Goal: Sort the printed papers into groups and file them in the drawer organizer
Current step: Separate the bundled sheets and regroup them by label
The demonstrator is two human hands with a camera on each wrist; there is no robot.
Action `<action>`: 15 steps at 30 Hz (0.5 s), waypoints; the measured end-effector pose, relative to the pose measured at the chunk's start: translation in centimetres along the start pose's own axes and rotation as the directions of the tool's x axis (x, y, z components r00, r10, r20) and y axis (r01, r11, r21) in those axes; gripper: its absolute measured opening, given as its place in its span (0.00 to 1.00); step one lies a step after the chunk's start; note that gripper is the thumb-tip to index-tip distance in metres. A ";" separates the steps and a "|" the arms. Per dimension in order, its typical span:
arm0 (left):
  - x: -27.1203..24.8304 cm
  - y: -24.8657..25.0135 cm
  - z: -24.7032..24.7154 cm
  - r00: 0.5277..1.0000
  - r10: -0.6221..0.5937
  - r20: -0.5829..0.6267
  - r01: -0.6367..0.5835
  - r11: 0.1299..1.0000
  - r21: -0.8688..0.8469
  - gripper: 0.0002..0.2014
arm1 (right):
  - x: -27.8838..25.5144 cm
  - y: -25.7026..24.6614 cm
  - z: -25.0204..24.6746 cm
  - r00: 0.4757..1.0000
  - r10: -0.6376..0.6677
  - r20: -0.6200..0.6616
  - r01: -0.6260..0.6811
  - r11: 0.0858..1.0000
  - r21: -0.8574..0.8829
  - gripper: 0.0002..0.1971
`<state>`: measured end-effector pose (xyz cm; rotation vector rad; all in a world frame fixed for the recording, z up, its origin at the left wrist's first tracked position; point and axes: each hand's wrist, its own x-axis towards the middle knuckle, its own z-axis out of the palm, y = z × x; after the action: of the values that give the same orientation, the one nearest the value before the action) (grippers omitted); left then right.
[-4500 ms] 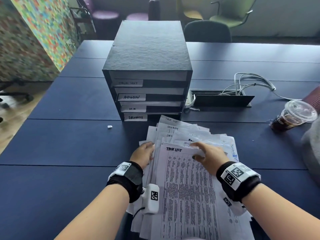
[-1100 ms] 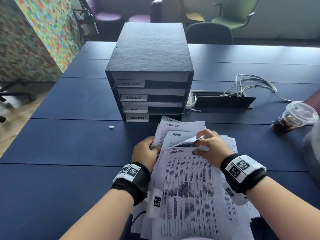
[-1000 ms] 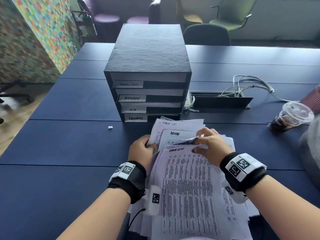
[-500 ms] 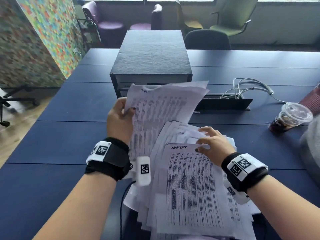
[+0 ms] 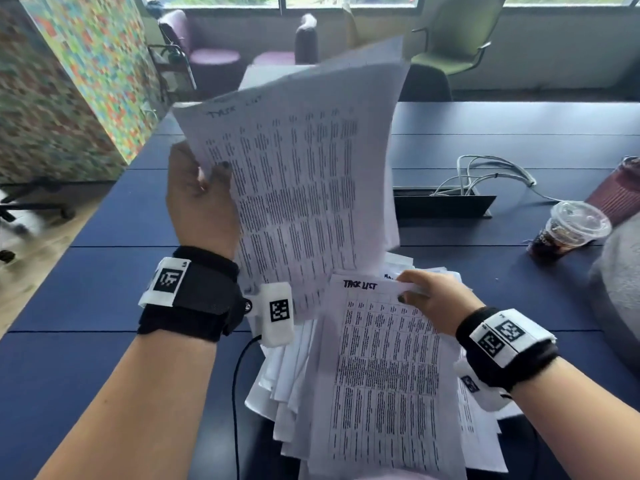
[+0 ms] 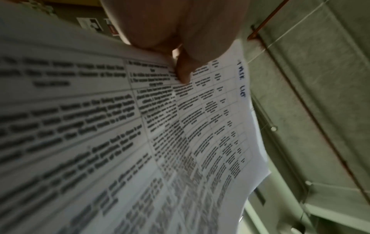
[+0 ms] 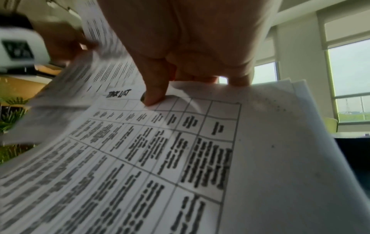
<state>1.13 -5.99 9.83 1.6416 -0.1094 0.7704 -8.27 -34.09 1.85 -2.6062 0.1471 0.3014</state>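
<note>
My left hand (image 5: 202,199) pinches the left edge of a raised printed sheet (image 5: 304,174) headed "TASK LIST", held upright well above the table; its thumb (image 6: 183,74) lies on the printed face of that sheet (image 6: 180,142). My right hand (image 5: 436,303) grips the top edge of the stack of printed papers (image 5: 381,393), whose top page also reads "TASK LIST". In the right wrist view the thumb (image 7: 154,95) presses on that top page (image 7: 180,158), fingers curled behind. The raised sheet hides almost all of the black drawer organizer (image 5: 263,74).
Dark blue table (image 5: 86,289). A lidded plastic cup of dark drink (image 5: 568,230) and a maroon cup (image 5: 616,192) stand at the right. White cables (image 5: 485,171) run into a cable hatch (image 5: 443,202). Chairs stand beyond the far edge.
My left hand has pulled a "TASK LIST" sheet out of the pile and lifted it high, covering the organizer. My right hand stays on the stack's top edge.
</note>
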 end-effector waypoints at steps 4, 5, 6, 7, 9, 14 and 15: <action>-2.5 -2.6 1.2 0.974 -0.190 0.126 0.166 0.970 0.178 0.10 | 0.0 0.4 -1.7 0.997 -0.036 -0.069 0.039 0.998 0.039 0.08; -3.4 -3.1 1.5 0.963 -0.216 0.163 0.187 0.966 0.178 0.10 | -0.1 0.5 -2.2 0.995 -0.043 -0.085 0.047 0.997 0.053 0.09; -4.4 -3.7 1.7 0.947 -0.249 0.204 0.221 0.964 0.149 0.11 | -0.1 0.4 -2.6 0.994 -0.048 -0.102 0.055 0.996 0.064 0.11; -5.3 -4.2 1.9 0.922 -0.299 0.245 0.279 0.953 0.115 0.12 | -0.1 0.5 -3.0 0.991 -0.054 -0.124 0.063 0.995 0.072 0.12; -7.2 -5.3 2.2 0.850 -0.429 0.304 0.417 0.902 0.110 0.16 | 0.0 0.6 -3.5 0.987 -0.060 -0.151 0.072 0.994 0.079 0.13; -11.0 -6.2 3.2 0.671 -0.550 0.498 0.521 0.827 0.212 0.18 | 0.3 0.5 -3.3 0.988 -0.024 -0.152 0.045 0.990 0.136 0.27; -11.5 -5.9 3.3 0.642 -0.544 0.539 0.522 0.826 0.211 0.19 | 0.4 0.3 -3.2 0.989 -0.020 -0.147 0.039 0.991 0.131 0.32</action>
<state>-3.52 -11.57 -1.39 1.7695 -0.0319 -0.2142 -7.29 -35.99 4.33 -2.4936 0.1725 0.0872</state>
